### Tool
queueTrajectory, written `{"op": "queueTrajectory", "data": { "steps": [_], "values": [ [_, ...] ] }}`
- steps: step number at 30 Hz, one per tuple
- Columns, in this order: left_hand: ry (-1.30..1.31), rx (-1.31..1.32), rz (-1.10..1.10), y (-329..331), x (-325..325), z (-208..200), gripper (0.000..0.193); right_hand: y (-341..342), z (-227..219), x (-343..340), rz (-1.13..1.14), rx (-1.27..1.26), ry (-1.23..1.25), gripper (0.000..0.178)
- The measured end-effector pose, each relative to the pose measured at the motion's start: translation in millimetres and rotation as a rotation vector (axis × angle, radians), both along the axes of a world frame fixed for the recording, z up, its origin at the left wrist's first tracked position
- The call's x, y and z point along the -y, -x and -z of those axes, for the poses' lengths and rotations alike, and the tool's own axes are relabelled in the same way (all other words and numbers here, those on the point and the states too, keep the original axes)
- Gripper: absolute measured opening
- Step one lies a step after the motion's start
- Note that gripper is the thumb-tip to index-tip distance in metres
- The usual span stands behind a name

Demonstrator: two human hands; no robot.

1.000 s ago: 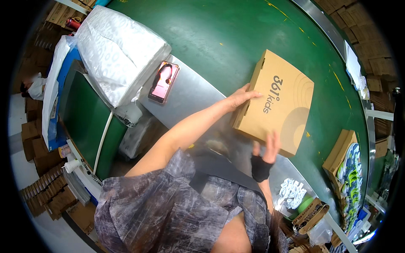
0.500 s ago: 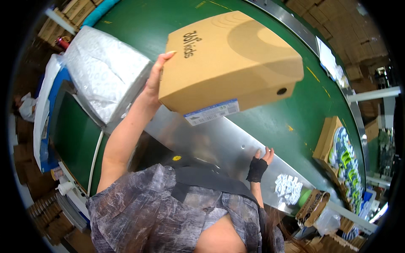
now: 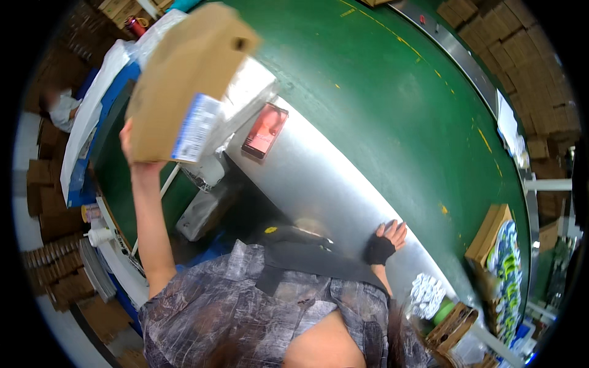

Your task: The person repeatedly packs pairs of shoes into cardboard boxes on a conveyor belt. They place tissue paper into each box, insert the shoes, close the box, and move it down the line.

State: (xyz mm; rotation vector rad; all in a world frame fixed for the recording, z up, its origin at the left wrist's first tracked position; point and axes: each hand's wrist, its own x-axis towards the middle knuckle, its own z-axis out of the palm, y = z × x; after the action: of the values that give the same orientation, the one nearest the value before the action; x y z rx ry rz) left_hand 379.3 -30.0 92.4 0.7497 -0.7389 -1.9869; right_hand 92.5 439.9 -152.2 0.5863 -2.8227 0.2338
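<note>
Overhead, left hand (image 3: 132,147) grips labelled box (image 3: 184,86).

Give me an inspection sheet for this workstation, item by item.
Surface: green conveyor belt with a metal edge strip.
Job's things: tan cardboard box with a white label, raised, blurred.
Clutter: phone lying on the strip; flat printed cartons at the right.
Hands: left hand under the box, holding it up; right hand, in a black wrist wrap, resting flat on the strip.
Cables: nothing seen.
Surroundings: stacked brown cartons; white bagged bundle.
</note>
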Motion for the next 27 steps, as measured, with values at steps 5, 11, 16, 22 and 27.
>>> {"op": "queueTrajectory", "data": {
  "steps": [5,11,16,22,27],
  "values": [
    [-0.044,0.122,-0.582,-64,31,31,0.079,-2,4,0,0.01,-0.01,0.02,0.043],
    [-0.276,0.031,-0.178,-5,60,65,0.076,-11,7,2,0.123,-0.006,0.039,0.04],
    [-0.22,0.184,0.429,116,3,109,0.041,-18,-12,-11,0.053,-0.046,0.151,0.029],
    [-0.289,0.364,0.888,191,-102,161,0.033,-30,-7,-111,0.631,0.119,0.385,0.038],
    [-0.252,0.447,1.116,224,-175,163,0.035,-22,4,-172,0.729,0.043,0.225,0.028]
  ]
}}
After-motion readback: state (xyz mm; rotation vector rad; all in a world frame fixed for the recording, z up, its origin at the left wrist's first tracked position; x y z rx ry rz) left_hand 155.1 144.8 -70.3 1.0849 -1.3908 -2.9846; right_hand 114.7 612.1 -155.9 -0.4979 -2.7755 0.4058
